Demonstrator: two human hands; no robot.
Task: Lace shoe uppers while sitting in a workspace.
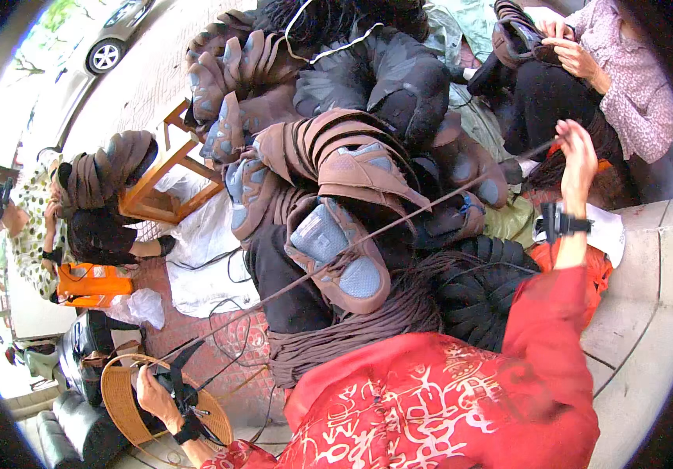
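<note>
A brown shoelace (274, 295) is stretched taut and slanting across the view. It passes over the brown shoe upper (379, 285) with blue-grey tongue and toe that lies on my lap. My right hand (580, 160), raised at the far right, is closed on one end of the lace. Low at the left, my left hand (156, 400) is closed around the other part of it, partly hidden by black straps. Under the shoe upper, a thick bundle of brown laces (367, 332) lies across my lap. Nested brown uppers (336, 148) are stacked just beyond.
Piles of black uppers (407, 86) and brown uppers (250, 66) lie farther off. At the left stand a wooden stool (137, 199) and an orange bag (90, 285). A round woven straw hat (113, 402) is beside my left hand. Co-workers sit at right (641, 102) and left (27, 242).
</note>
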